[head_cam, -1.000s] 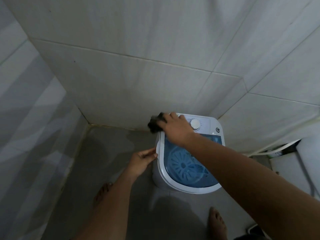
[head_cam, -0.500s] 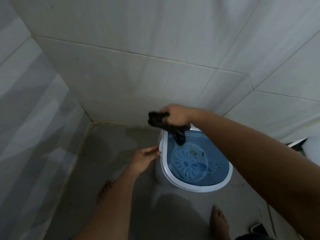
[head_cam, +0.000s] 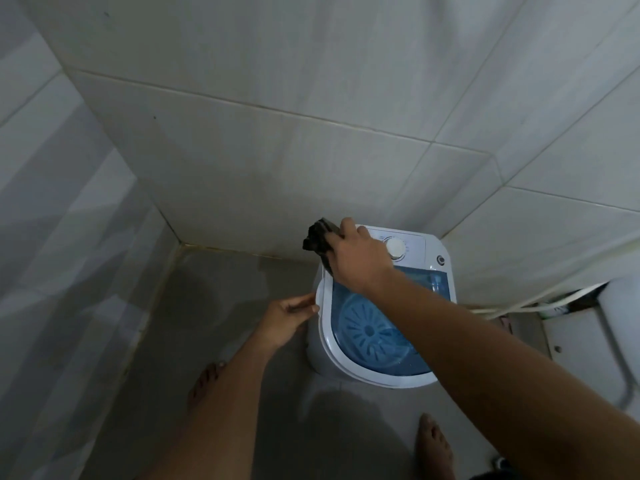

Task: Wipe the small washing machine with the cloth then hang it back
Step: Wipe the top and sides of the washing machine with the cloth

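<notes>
The right hand (head_cam: 360,261), holding the cloth (head_cam: 320,239), is back down on the washing machine's (head_cam: 420,252) far left corner after lifting half a second ago, so wiping goes on, while the left hand (head_cam: 289,317) pinches the left rim.

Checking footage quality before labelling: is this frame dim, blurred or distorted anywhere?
Head view: dim, flat light; tile lines bow from the wide lens; the dark cloth under the right hand lacks detail; soft shadow on the floor before the washing machine.

right hand (head_cam: 358,259) presses cloth (head_cam: 318,239) on washing machine (head_cam: 377,370) corner | left hand (head_cam: 287,318) grips rim

White washing machine (head_cam: 349,367) with blue lid (head_cam: 420,356); black cloth (head_cam: 317,239).
</notes>
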